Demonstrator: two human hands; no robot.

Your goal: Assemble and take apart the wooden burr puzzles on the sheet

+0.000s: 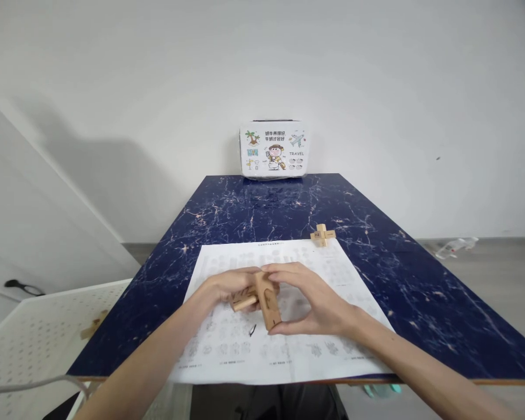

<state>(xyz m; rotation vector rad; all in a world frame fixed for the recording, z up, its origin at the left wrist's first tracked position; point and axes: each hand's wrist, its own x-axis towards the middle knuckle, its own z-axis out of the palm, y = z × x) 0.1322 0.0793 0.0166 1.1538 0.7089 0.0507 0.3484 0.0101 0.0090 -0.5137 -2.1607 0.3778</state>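
– Blue marbled tabletop [363,221] running up to a pale wall [114,70]. What do your hands have there?

– Your right hand [321,304] pinches a wooden bar [268,301] lengthwise, thumb at the near end, fingertips at the far one. Your left hand [233,283] is closed around a second wooden piece [244,301] just beside it; whether the two are joined, I cannot tell.

– How should the bar handle for you?

– Probably light and stiff, perhaps a little slippery, hardly fragile. Holding it by its ends looks sound, since that leaves your long sides free.

– And around them?

– Both are above your printed sheet [350,353]. At its far right corner sits a wooden cross [322,235]; beyond, near the wall, stands a white case [273,149] with cartoon prints.
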